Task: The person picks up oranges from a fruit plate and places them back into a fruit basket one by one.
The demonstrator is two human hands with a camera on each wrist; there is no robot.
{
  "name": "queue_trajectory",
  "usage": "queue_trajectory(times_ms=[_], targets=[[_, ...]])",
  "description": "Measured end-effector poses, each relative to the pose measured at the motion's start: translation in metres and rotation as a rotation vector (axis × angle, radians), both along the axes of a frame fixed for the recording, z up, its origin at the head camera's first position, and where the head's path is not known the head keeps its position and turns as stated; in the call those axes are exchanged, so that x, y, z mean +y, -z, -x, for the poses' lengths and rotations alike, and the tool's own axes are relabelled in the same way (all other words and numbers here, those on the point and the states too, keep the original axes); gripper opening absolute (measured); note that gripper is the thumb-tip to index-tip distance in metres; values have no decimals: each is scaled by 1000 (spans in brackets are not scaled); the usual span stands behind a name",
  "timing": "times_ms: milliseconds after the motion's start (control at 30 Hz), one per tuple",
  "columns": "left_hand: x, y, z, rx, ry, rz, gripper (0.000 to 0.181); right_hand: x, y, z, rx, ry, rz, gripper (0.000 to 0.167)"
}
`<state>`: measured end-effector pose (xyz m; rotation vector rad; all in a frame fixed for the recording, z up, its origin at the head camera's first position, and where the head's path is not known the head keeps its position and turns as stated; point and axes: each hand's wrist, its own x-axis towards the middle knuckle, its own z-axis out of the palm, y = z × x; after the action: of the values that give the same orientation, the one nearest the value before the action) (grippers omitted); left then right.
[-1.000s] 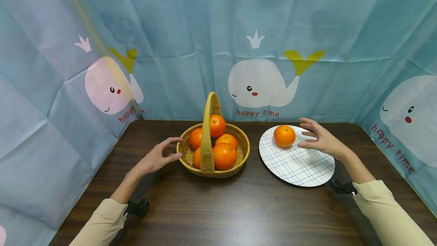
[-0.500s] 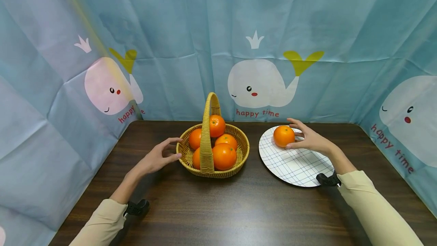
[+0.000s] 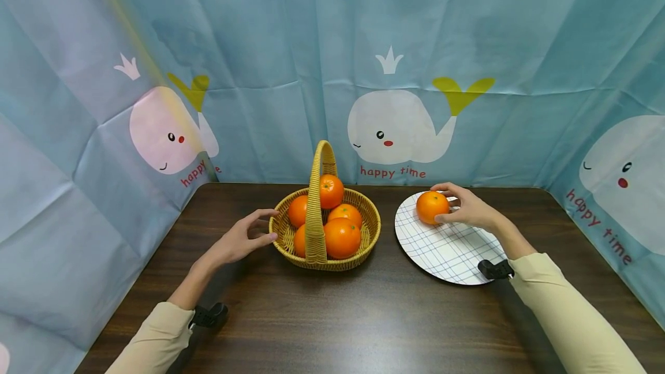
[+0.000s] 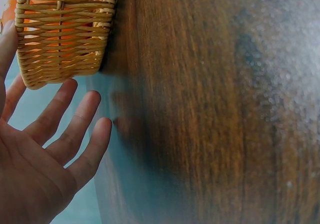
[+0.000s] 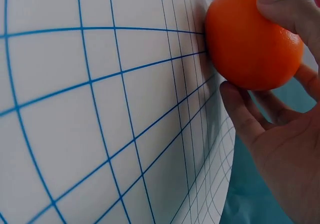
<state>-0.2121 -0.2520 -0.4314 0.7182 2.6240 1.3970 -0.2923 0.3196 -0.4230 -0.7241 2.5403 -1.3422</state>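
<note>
On the white plate [image 3: 452, 258] with blue grid lines sits a single orange [image 3: 431, 208], near the plate's far left edge. My right hand [image 3: 471, 212] grips this orange from its right side. In the right wrist view the thumb lies on the orange [image 5: 250, 38] and fingers curve round its other side. My left hand [image 3: 238, 241] is at the left side of a wicker basket [image 3: 371, 241], thumb and index finger at its rim. The left wrist view shows that hand's other fingers [image 4: 82, 114] relaxed, apart from the wicker wall. Several oranges [image 3: 342, 238] fill the basket.
A tall arched handle [image 3: 314, 212] rises over the middle of the basket. Both basket and plate stand on a dark wooden table [image 3: 343, 322]. A blue curtain [image 3: 270, 27] with whale prints hangs behind the table and along its sides.
My right hand has moved left over the plate to the orange and closed its fingers and thumb on it. The left hand and the basket stay where they were.
</note>
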Motion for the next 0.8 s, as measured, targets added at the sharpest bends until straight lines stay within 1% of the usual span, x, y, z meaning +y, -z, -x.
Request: queue_trajectory(times_ms=[233, 533, 633, 800], targets=[[0, 1, -1, 3, 0, 0, 52, -4, -6, 0, 13, -3, 12, 67], [0, 0, -1, 0, -3, 2, 52, -22, -24, -1, 25, -33, 66, 70], [0, 0, 0, -5, -4, -1, 52, -30, -30, -1, 44, -43, 65, 71], [1, 0, 0, -5, -5, -1, 52, -45, -40, -2, 52, -79, 90, 72]])
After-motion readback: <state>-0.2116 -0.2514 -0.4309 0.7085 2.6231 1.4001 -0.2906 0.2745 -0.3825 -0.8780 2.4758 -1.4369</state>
